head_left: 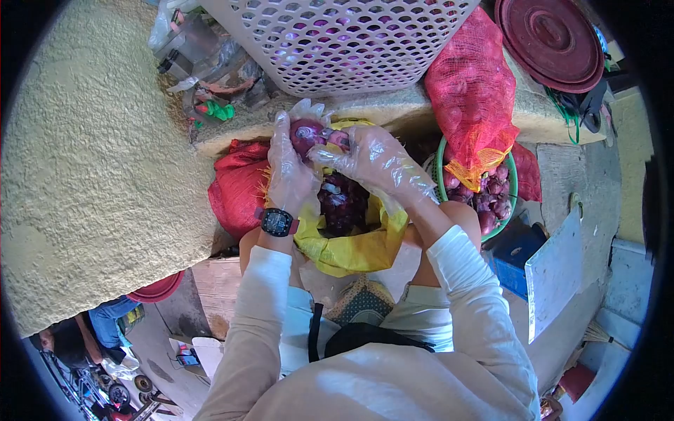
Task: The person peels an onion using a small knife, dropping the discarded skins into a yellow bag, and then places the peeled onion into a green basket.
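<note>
My left hand (286,165), in a clear plastic glove and with a watch at the wrist, is closed round a red onion (306,135). Close against it is my right hand (382,163), gloved the same way. Its thumb and fingers pinch a small purplish thing (338,139) beside the onion; what it is I cannot make out. Below both hands, between my knees, stands an open yellow sack (347,254). Dark purple pieces, like onion skins (344,207), fill its inside.
A white perforated basket (344,52) with purple contents sits on the ledge ahead. To its right hangs a red mesh sack of onions (469,84) over a green basket (514,186) of onions. Also around are a maroon lid (551,38), red sack (239,186) and blue box (516,256).
</note>
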### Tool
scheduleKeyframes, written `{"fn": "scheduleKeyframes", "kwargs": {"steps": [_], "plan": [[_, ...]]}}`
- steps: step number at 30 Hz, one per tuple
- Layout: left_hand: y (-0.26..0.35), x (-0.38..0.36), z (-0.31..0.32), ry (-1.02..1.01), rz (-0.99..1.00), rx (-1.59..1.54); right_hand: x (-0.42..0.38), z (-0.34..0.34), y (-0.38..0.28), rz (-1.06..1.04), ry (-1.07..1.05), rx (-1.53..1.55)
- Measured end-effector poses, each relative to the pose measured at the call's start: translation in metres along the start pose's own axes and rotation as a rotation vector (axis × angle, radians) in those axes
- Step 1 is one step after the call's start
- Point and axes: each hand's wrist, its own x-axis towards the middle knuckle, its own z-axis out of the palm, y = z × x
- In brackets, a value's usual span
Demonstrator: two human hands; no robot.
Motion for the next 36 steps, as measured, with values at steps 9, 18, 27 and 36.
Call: {"fn": "scheduleKeyframes", "kwargs": {"steps": [9,18,27,36], "plan": [[0.0,-0.005,0.007,-0.05,0.065,0.069,-0.005,0.001,-0.006,0.061,-0.056,0.152],[0.0,-0.006,0.006,-0.016,0.061,0.112,0.002,0.012,0.009,-0.006,-0.068,0.098],[0.003,-0.003,-0.001,-0.068,-0.015,0.071,0.0,-0.001,0.006,-0.304,-0.071,-0.198],[0.007,0.004,-0.006,0.049,-0.08,0.148,-0.001,-0.009,0.017,-0.431,-0.192,-0.384]]}}
